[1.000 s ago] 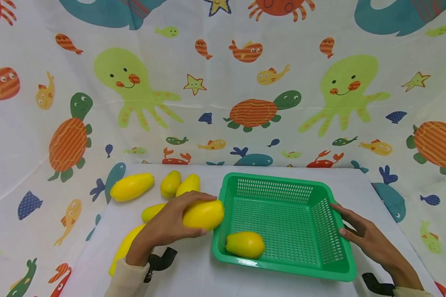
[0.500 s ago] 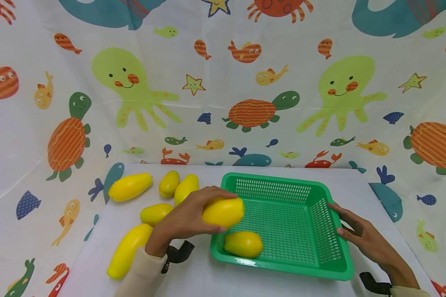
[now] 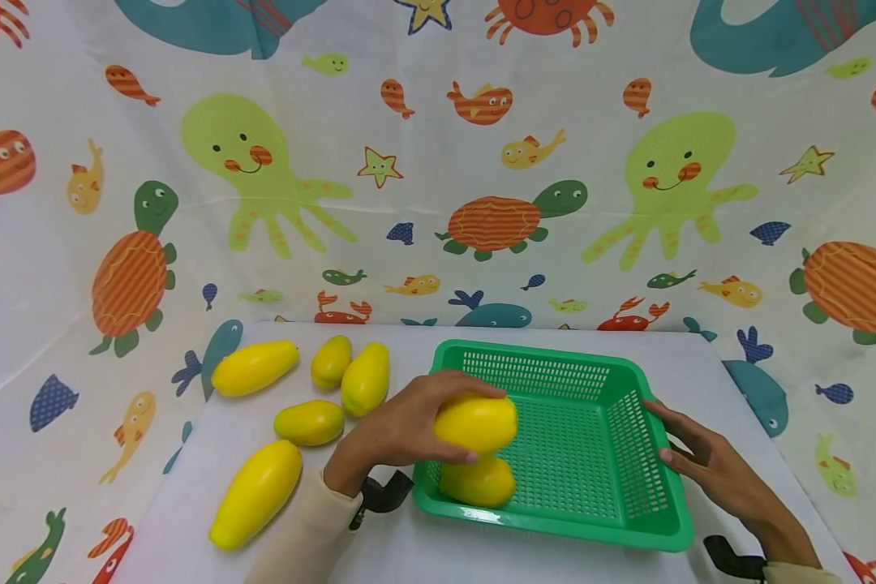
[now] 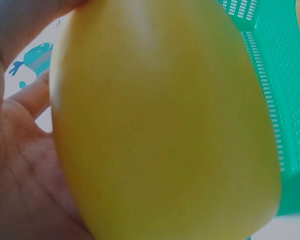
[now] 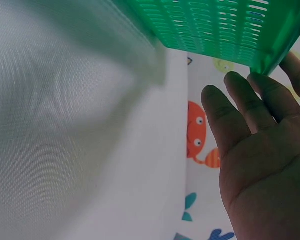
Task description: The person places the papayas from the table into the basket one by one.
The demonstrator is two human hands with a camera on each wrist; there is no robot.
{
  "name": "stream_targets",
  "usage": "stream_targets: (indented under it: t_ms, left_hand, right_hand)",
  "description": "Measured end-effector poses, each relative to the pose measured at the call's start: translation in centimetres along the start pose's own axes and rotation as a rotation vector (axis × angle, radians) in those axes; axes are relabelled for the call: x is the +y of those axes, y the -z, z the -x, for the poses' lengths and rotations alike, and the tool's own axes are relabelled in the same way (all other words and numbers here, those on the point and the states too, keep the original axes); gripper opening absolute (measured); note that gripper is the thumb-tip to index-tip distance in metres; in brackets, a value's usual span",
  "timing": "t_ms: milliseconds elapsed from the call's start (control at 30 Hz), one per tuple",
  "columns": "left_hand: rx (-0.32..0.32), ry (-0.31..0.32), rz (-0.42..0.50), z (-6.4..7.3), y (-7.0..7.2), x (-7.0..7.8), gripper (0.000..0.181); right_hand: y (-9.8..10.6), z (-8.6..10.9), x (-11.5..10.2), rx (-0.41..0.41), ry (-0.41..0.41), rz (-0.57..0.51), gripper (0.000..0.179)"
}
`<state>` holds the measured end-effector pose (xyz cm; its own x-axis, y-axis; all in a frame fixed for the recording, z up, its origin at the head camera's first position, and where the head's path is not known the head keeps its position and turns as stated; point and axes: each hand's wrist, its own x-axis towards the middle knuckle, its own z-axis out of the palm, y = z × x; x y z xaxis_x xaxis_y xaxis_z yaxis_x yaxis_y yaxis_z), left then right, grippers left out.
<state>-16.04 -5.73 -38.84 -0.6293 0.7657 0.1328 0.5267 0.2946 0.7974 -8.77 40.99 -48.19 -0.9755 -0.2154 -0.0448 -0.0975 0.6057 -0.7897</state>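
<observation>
My left hand (image 3: 416, 418) grips a plump yellow papaya (image 3: 478, 423) with thumb and fingers around it, over the left part of a green plastic basket (image 3: 547, 531). In the left wrist view the held papaya (image 4: 165, 125) fills most of the picture, with the palm against its side. Below it, a second papaya (image 3: 478, 484) lies in the basket's near left corner, partly covered by the held one. On the basket's right side, my right hand (image 3: 723, 466) touches the rim with its fingertips. The right wrist view shows this hand's fingers (image 5: 260, 105) extended near the basket wall.
Left of the basket, several yellow papayas lie on the white table: a large one in front (image 3: 255, 495), a smaller one behind it (image 3: 309, 422), and others towards the back (image 3: 365, 380). A curtain (image 3: 409, 203) printed with sea animals hangs behind the table.
My left hand has carried the papaya rightward, from the basket's left edge to above the papaya inside. The right hand has stayed at the basket's rim.
</observation>
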Motion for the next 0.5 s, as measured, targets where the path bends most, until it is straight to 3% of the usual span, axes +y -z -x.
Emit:
stream_targets:
  t_ms: [500]
  left_hand:
    - [-0.085,-0.07,-0.013,-3.1,-2.7,0.4,0.067]
  right_hand:
    - [0.1,0.0,-0.4,-0.003,-0.057,0.021,0.069]
